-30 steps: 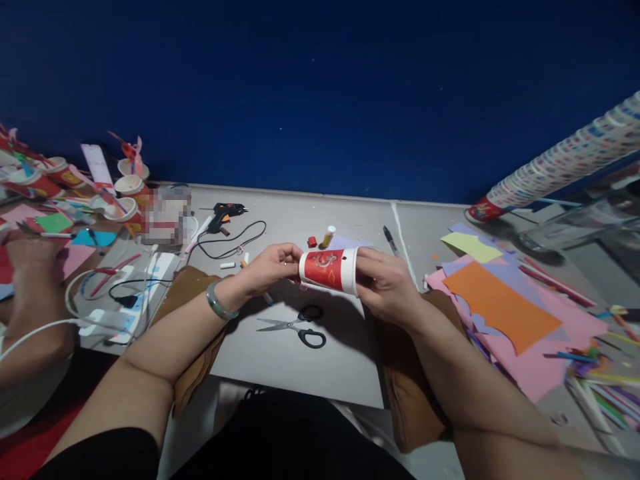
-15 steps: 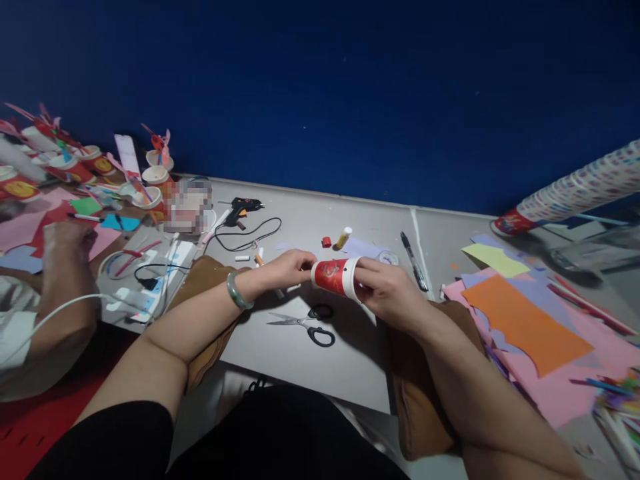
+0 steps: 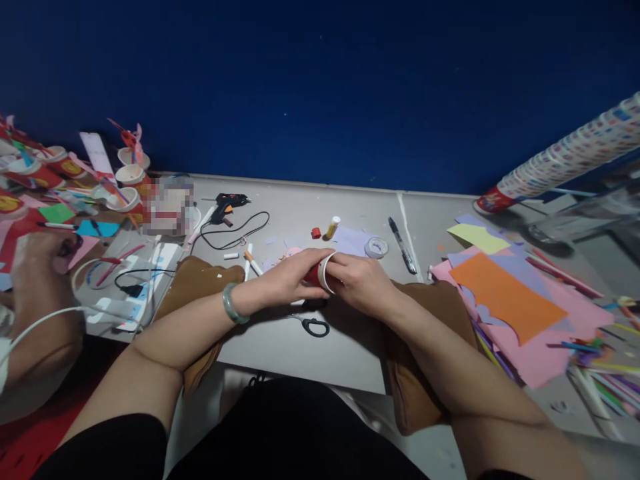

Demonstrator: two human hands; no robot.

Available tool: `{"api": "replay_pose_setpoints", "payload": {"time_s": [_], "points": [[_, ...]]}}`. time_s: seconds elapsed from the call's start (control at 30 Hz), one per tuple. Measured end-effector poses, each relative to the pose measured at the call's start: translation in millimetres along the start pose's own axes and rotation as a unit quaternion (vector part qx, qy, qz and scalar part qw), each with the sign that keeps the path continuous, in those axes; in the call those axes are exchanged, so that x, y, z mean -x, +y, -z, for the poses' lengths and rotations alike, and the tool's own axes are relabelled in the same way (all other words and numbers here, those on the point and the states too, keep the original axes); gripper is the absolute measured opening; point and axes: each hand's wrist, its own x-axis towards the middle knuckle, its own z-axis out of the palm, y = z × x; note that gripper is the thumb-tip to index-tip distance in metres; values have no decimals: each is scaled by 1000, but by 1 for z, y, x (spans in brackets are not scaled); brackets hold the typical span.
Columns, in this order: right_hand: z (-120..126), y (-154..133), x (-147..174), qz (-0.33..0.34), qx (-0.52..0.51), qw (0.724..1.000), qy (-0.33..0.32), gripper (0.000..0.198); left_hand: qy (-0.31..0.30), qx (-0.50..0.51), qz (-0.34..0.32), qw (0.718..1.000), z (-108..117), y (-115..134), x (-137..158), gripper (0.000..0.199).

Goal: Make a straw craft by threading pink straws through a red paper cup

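A red paper cup [image 3: 313, 275] with a white rim lies tilted between my hands, its mouth facing right. My left hand [image 3: 285, 280], with a green bangle at the wrist, is wrapped round the cup's body and hides most of it. At the mouth, the fingers of my right hand [image 3: 364, 281] reach inside the rim and grip there; their tips are hidden. Just below the cup, black-handled scissors [image 3: 316, 327] rest on the table, partly covered by my hands.
Beyond my hands are a glue stick [image 3: 331, 229], its red cap [image 3: 315, 233], a tape roll [image 3: 376, 247] and a black pen [image 3: 401, 245]. A glue gun [image 3: 227, 207] with its cord lies left. Coloured paper [image 3: 510, 297] covers the right side. Another person's arm [image 3: 47, 320] is at far left.
My left hand has moved from the cup's base to wrap round its body. The cup has shifted slightly left and turned, and the whole view has swung slightly right.
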Motion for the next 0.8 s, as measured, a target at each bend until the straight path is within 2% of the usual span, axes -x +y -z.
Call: {"api": "replay_pose_setpoints", "payload": {"time_s": [0.1,0.27,0.43,0.53,0.63,0.8], "points": [[-1,-3,-1,-8,-17,999,28,26,13,-1,1,1000,0,3,-2,53],[4,-6,-1,-30,-71,996,55,24,11,35,17,999,4,1,-4,42],[6,-7,-2,-48,-107,992,51,18,1,68,33,997,4,-5,-5,43],[3,-7,-2,-61,-106,992,32,18,-8,80,35,996,3,-7,-4,54],[-1,-6,-1,-73,-94,993,16,17,-24,98,68,993,1,-6,-3,67],[-8,-6,0,-65,-99,993,2,10,-31,139,118,983,-2,-1,-6,46]]}}
